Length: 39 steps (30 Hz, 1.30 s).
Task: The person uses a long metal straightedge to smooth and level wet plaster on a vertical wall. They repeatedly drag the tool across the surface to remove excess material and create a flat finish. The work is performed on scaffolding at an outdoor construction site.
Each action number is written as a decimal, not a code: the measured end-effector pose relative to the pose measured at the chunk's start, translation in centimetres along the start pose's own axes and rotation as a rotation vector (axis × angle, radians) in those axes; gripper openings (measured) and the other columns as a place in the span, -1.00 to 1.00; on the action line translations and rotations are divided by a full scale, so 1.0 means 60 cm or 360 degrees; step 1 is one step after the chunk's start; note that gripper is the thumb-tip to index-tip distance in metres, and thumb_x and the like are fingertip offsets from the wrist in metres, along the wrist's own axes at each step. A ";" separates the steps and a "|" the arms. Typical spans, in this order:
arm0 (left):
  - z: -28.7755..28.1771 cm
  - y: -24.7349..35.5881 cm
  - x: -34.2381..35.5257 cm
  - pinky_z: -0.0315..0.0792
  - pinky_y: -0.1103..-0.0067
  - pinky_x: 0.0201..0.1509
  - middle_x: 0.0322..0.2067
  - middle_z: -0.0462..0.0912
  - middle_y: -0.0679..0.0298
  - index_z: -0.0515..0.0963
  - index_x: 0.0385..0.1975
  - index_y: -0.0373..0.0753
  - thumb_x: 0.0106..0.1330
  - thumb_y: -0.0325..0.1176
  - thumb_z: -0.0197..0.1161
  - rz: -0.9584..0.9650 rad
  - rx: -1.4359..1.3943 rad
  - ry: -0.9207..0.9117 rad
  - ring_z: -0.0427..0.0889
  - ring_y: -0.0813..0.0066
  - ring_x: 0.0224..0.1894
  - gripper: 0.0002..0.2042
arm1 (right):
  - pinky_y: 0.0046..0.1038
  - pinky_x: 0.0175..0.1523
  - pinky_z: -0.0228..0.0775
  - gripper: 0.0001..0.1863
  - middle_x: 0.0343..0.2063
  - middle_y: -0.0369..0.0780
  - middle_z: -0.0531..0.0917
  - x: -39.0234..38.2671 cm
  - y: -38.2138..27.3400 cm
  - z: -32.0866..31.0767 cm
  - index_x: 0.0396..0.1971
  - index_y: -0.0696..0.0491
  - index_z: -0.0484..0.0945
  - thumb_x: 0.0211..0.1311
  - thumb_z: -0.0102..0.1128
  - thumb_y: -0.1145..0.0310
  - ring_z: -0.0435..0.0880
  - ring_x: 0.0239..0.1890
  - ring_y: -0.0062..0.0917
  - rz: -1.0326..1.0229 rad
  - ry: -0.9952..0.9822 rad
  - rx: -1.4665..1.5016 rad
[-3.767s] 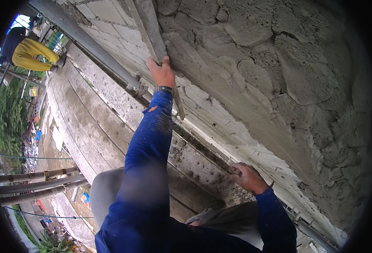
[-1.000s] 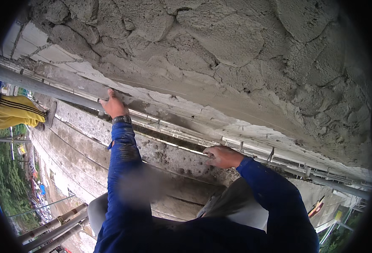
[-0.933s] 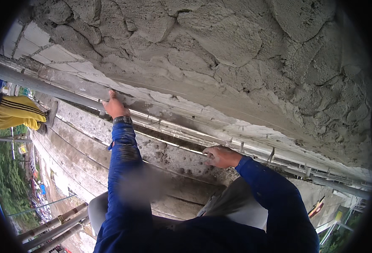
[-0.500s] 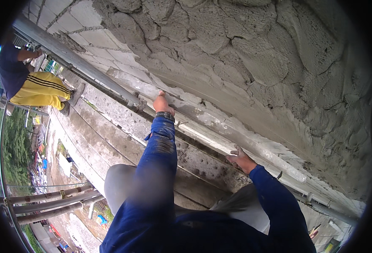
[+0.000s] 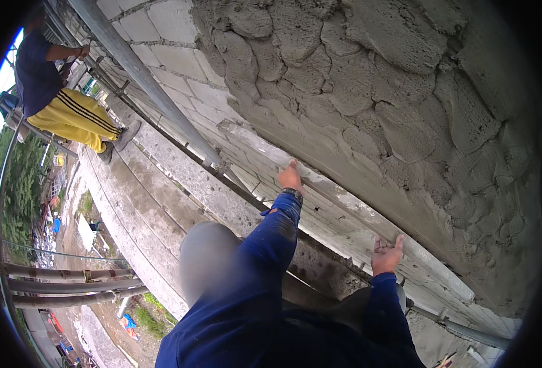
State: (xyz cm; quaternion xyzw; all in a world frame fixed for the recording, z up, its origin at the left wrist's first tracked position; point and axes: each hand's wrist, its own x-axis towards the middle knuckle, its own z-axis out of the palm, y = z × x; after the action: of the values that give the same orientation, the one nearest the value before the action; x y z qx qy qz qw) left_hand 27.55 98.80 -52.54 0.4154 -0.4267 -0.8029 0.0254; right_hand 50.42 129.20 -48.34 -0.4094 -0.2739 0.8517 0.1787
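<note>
A long, mortar-smeared straightedge (image 5: 351, 201) lies along the lower border of the wet grey mortar (image 5: 369, 98) on the wall. My left hand (image 5: 291, 178) is closed around its lower edge near the middle, with the hidden fingers behind my hand. Farther right, my right hand (image 5: 386, 256) is open, thumb and fingers spread, its fingertips at the straightedge's lower edge. Whether those fingertips bear on it is hard to tell. Just above the straightedge runs a smoother strip of mortar; higher up the mortar is lumpy and overlapping.
Bare blockwork (image 5: 173, 27) shows at upper left. Scaffold planks (image 5: 154, 208) lie beneath me, with a gap beside the wall. A steel pole (image 5: 154, 80) slants down near it. At far left a person in yellow trousers (image 5: 74, 119) stands on the planks. Railing pipes (image 5: 68, 286) border the drop.
The straightedge has moved up the wall against the mortar's lower part. My right hand has risen to its lower edge with the fingers turned upward. My left hand keeps its hold. The view has shifted.
</note>
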 end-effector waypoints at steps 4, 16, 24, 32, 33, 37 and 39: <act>0.012 -0.011 0.044 0.24 0.21 0.36 0.38 0.22 -0.07 0.00 0.43 -0.43 0.38 -0.10 0.19 0.0213 -0.0099 0.0144 0.32 0.07 0.35 -0.22 | -0.35 -0.04 0.44 -0.65 -0.13 -0.30 0.67 -0.001 0.003 0.006 -0.01 -0.07 0.53 0.39 0.18 0.02 0.63 -0.17 -0.50 -0.0135 0.0029 -0.0030; 0.062 -0.009 -0.014 0.28 0.33 0.35 0.31 0.28 -0.27 0.09 0.34 -0.58 0.45 -0.09 0.12 0.0540 0.0422 0.0307 0.36 -0.12 0.31 -0.28 | -0.36 -0.06 0.49 -0.70 -0.14 -0.30 0.69 0.106 -0.001 -0.020 -0.05 -0.05 0.54 0.46 0.08 0.06 0.67 -0.19 -0.52 -0.0276 0.0271 0.0071; 0.054 0.007 0.000 0.30 0.33 0.33 0.34 0.27 -0.20 0.06 0.39 -0.52 0.43 -0.01 0.11 0.0431 0.0417 0.0243 0.39 -0.07 0.31 -0.24 | -0.31 0.03 0.48 -0.73 -0.14 -0.27 0.68 0.104 0.016 -0.012 -0.04 -0.05 0.54 0.45 0.10 0.11 0.65 -0.13 -0.44 -0.0310 0.0203 0.0029; 0.000 0.023 0.027 0.31 0.34 0.34 0.36 0.23 -0.19 0.01 0.41 -0.50 0.44 -0.12 0.11 0.0304 0.0251 0.0239 0.38 -0.02 0.32 -0.27 | -0.32 0.02 0.50 -0.70 -0.09 -0.28 0.65 0.087 0.046 -0.003 0.01 -0.06 0.52 0.44 0.11 0.10 0.63 -0.10 -0.43 -0.0166 0.0294 0.0038; -0.004 0.014 0.034 0.37 0.36 0.28 0.33 0.29 -0.17 0.04 0.39 -0.49 0.43 -0.14 0.13 0.0365 0.0291 0.0293 0.43 0.03 0.29 -0.29 | -0.32 0.02 0.50 -0.69 -0.07 -0.28 0.64 0.086 0.048 0.002 0.02 -0.07 0.52 0.43 0.12 0.09 0.62 -0.08 -0.44 -0.0170 0.0303 0.0019; 0.002 -0.020 0.026 0.47 0.33 0.19 0.20 0.45 -0.16 0.20 0.30 -0.58 0.35 -0.11 0.23 0.0306 0.0214 0.0210 0.55 0.00 0.16 -0.28 | -0.35 -0.03 0.45 -0.65 -0.06 -0.31 0.61 0.097 0.023 -0.032 0.04 -0.10 0.52 0.39 0.17 0.04 0.56 -0.06 -0.46 -0.0223 0.0522 -0.0070; -0.031 -0.027 0.038 0.55 0.28 -0.04 0.02 0.56 -0.03 0.39 0.15 -0.45 0.34 -0.12 0.22 0.0111 0.0070 0.0034 0.66 0.19 -0.12 -0.46 | -0.31 -0.07 0.47 -0.64 -0.07 -0.29 0.60 0.080 0.022 -0.033 0.05 -0.07 0.47 0.40 0.17 0.05 0.55 -0.09 -0.44 -0.0307 0.0503 -0.0105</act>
State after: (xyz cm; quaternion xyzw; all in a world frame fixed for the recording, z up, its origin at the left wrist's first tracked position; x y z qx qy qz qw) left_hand 27.86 97.67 -55.72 0.4092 -0.4582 -0.7876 0.0488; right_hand 49.02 131.33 -53.09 -0.5155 -0.3082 0.7463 0.2868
